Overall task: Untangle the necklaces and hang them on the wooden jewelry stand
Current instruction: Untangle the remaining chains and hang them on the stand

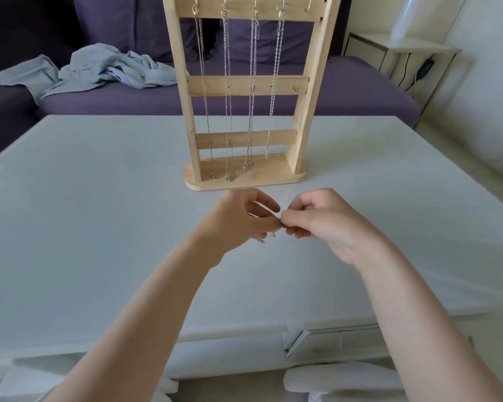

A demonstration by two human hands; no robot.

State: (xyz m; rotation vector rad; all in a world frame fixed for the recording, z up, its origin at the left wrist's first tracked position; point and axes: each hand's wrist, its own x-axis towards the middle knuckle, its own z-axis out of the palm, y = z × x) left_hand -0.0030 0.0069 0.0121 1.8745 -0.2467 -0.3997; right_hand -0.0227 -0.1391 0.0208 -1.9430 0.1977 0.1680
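Pale grey worktop (99,227) bearing a wooden jewelry stand (246,177), upright on its rounded base near the far edge; four necklaces (227,82) hang from the stand's top hooks.

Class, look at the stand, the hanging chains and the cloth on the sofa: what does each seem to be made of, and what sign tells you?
Stand: pale unfinished-looking wood, faint grain, matte.
Chains: silvery metal by their glint; which metal is unclear.
Cloth: soft light-blue fabric, crumpled into folds.
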